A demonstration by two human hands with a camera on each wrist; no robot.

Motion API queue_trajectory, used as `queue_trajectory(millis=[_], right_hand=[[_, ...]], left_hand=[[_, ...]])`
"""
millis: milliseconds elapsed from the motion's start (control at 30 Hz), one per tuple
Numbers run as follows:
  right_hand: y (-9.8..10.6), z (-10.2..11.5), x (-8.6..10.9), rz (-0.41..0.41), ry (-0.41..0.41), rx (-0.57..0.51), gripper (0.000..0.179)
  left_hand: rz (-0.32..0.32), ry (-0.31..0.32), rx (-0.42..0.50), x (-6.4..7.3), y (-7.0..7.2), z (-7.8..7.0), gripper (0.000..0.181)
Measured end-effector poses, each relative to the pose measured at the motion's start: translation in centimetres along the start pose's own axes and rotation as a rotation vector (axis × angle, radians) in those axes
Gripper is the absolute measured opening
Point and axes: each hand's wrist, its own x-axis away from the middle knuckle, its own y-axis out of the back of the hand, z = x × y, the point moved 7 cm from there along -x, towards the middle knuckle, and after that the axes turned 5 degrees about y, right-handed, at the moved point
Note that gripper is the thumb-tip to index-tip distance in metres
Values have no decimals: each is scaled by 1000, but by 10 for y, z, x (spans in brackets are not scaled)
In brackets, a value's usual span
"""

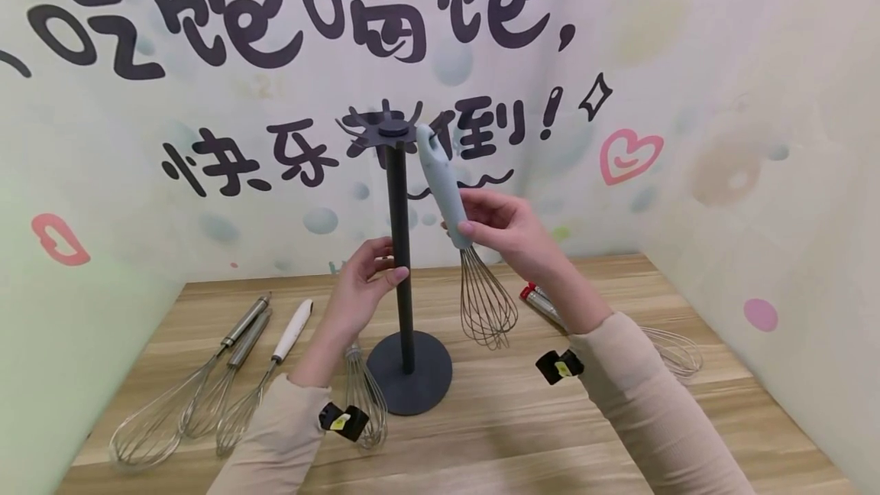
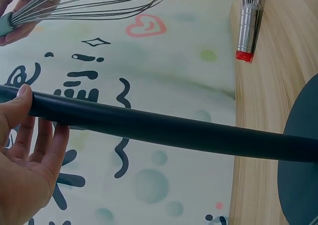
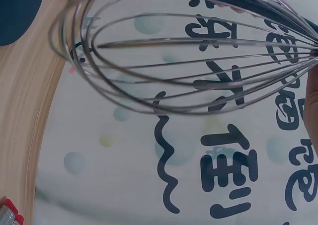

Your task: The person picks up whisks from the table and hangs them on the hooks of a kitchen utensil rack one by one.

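Observation:
In the head view a dark utensil stand (image 1: 400, 220) stands upright, a ring of hooks at its top. My left hand (image 1: 360, 289) holds its post about halfway up, thumb on the near side and fingers behind; the left wrist view shows this hand (image 2: 30, 155) too. Between thumb and fingers, my right hand (image 1: 512, 231) grips the lower handle of a light blue whisk (image 1: 443, 186). Its wires hang downward, and the handle's holed end is up beside the hooks (image 1: 385, 128), overlapping one there. In the right wrist view the whisk's wires (image 3: 159, 42) fill the upper part.
On the wooden table (image 1: 522, 418), several whisks lie at the left, one with a white handle (image 1: 294, 329). Another whisk (image 1: 364, 396) lies against the stand's round base (image 1: 426, 392). Red-tipped whisks (image 1: 543, 300) lie right, partly behind my right forearm. Printed walls enclose the table.

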Motion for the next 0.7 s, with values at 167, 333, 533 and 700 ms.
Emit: queue_trajectory(millis=[167, 333, 533, 700], right_hand=[[-1, -3, -2, 2, -4, -50, 57], [-1, -10, -4, 11, -25, -142, 36], [-3, -16, -6, 19, -73, -251, 26], [-9, -13, -6, 38, -72, -285, 26]], left_hand=[[5, -10, -13, -2, 1, 0, 43], [7, -16, -31, -3, 3, 2, 42], [20, 7, -19, -5, 4, 5, 40], [37, 14, -21, -7, 5, 8, 40]])
